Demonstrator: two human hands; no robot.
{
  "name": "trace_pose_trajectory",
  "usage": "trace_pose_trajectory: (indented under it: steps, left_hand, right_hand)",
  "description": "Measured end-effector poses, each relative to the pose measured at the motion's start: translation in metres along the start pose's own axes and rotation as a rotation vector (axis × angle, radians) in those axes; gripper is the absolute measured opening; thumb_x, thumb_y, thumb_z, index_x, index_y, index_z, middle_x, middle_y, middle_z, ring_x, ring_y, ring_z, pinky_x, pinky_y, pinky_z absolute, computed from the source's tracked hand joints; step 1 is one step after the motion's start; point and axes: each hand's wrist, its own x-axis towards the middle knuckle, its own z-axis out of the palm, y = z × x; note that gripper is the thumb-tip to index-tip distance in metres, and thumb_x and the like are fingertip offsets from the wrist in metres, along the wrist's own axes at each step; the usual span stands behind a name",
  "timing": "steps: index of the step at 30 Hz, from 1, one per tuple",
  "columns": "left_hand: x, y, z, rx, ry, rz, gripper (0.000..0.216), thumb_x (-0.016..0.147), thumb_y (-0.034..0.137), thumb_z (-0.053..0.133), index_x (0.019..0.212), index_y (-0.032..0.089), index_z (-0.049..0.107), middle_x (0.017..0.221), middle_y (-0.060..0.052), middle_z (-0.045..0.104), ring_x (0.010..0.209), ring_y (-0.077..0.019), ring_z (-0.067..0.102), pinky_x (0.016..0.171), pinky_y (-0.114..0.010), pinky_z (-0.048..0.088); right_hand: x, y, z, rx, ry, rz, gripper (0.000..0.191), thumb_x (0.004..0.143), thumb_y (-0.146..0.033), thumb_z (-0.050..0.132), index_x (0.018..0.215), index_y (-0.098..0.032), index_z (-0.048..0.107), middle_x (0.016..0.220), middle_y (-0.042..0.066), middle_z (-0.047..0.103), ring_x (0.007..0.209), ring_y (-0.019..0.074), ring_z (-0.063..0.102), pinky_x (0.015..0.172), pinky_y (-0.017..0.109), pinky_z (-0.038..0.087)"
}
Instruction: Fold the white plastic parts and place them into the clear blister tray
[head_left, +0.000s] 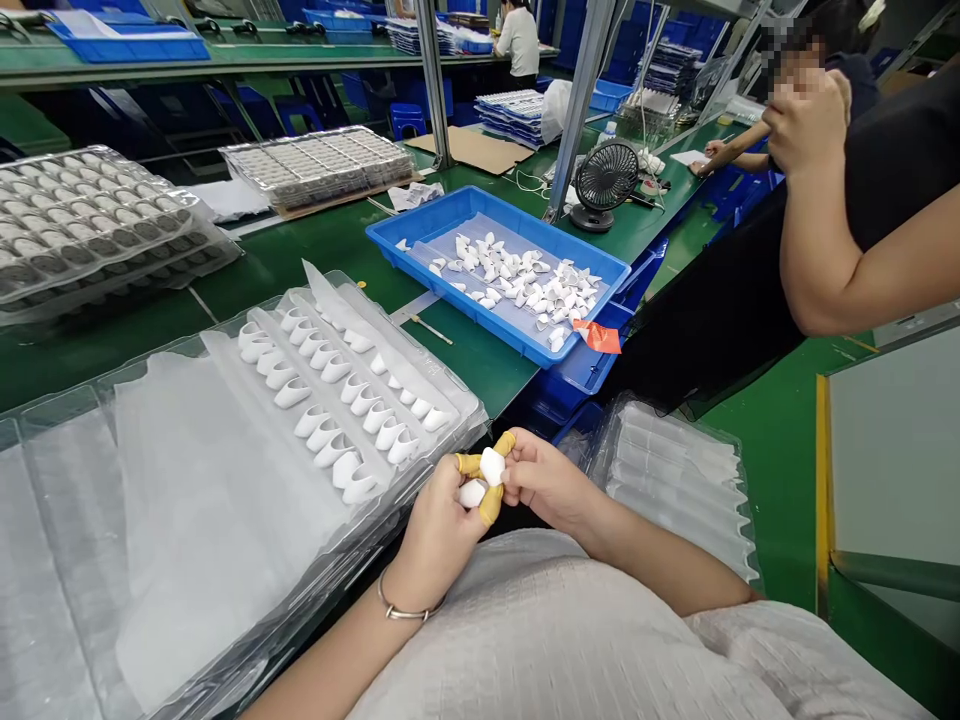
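Observation:
Close to my body, my left hand [442,520] is closed on small white plastic pieces; one piece [472,493] lies against its palm. A second white piece [493,466] is pinched between yellow-covered fingertips of both hands. My right hand [544,478] is closed on that upper piece from the right. Left of my hands, a clear plastic tray [187,560] lined with thin white sheet holds rows of similar white shell-shaped pieces [326,443]. Beyond my hands, a blue tray [390,240] holds a loose heap of white pieces [517,270], with a red tag [598,336] at its near corner.
Filled clear trays [82,215] are stacked at the back left, another stack [319,165] beside them. A black fan [606,180] stands behind the blue tray near a metal post [581,100]. A person in black [720,290] stands close on the right. Lined trays [675,475] sit low at right.

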Motion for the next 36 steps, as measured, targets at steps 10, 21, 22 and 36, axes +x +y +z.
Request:
trace_pose_trajectory:
  steps: [10,21,22,36]
  left_hand:
    - [0.0,-0.003,0.001,-0.095,-0.023,-0.036,0.023,0.082,0.033,0.063,0.096,0.02,0.051,0.093,-0.005,0.068,0.08,-0.021,0.067,0.068,-0.033,0.052]
    - [-0.001,0.0,0.0,-0.007,0.002,0.03,0.02,0.081,0.032,0.064,0.092,0.021,0.052,0.092,-0.005,0.069,0.081,-0.0217,0.067,0.068,-0.033,0.052]
    - [-0.001,-0.001,0.0,0.003,0.004,0.029,0.02,0.081,0.033,0.064,0.092,0.021,0.052,0.092,-0.005,0.069,0.08,-0.0216,0.066,0.068,-0.033,0.052]
    - [-0.002,0.001,0.001,-0.194,-0.084,-0.024,0.017,0.082,0.025,0.062,0.095,0.02,0.053,0.087,-0.002,0.065,0.075,-0.0168,0.064,0.064,-0.028,0.049]
  right_hand:
    - [0.0,0.001,-0.004,0.009,-0.024,0.008,0.021,0.058,-0.012,0.064,0.075,-0.018,0.054,0.059,-0.008,0.053,0.048,0.0056,0.046,0.049,0.019,0.034]
    - [-0.001,0.001,0.0,-0.017,0.013,0.024,0.021,0.058,-0.015,0.066,0.073,-0.018,0.051,0.057,-0.008,0.052,0.047,0.0058,0.044,0.048,0.019,0.033]
    - [-0.001,0.001,0.0,-0.021,0.017,0.022,0.021,0.059,-0.015,0.065,0.073,-0.018,0.051,0.057,-0.008,0.052,0.047,0.0059,0.043,0.048,0.019,0.033]
    - [-0.005,0.008,-0.013,-0.529,0.006,-0.206,0.033,0.072,-0.036,0.076,0.076,-0.019,0.048,0.064,-0.007,0.044,0.057,0.0081,0.039,0.051,0.021,0.03]
